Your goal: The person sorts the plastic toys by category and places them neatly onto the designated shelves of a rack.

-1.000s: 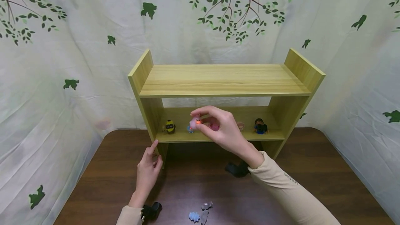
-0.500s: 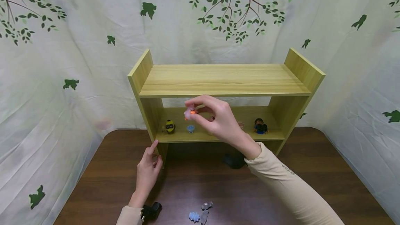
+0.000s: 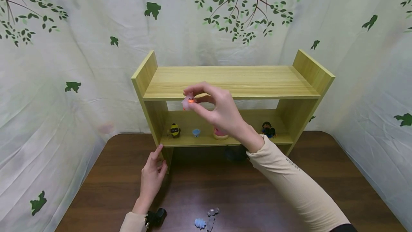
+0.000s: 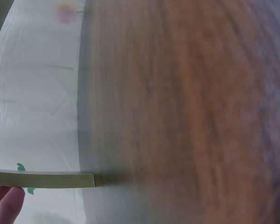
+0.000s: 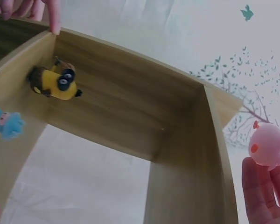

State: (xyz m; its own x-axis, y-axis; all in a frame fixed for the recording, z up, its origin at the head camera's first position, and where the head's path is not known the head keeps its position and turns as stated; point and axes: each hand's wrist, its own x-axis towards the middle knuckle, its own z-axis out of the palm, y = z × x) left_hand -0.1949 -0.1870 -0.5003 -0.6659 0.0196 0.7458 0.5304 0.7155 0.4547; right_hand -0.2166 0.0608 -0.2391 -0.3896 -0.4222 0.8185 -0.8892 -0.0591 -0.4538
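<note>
Pinched between the thumb and fingers of my right hand (image 3: 219, 108) is a small pink toy figure (image 3: 187, 102) with orange parts. This hand is raised in front of the wooden shelf unit (image 3: 231, 81), near the front edge of its top board. In the right wrist view, the pink figure's round body shows above the fingers (image 5: 261, 191). My left hand (image 3: 152, 174) touches the unit's left side, its index finger extended to the corner of the middle board. Only its fingertips (image 4: 11, 203) show in the left wrist view, against the panel's edge.
Standing on the middle board are a yellow-and-black figure (image 3: 175, 130), a small blue figure (image 3: 196, 132), a pink figure (image 3: 220, 134) partly hidden by my arm, and a dark-haired figure (image 3: 268, 130). Blue (image 3: 200, 223) and grey (image 3: 211, 219) toys lie on the brown table (image 3: 180, 192).
My right hand has risen and shifted left with the pink toy figure, from before the middle board up to the top board's front edge. My left hand has stayed in place.
</note>
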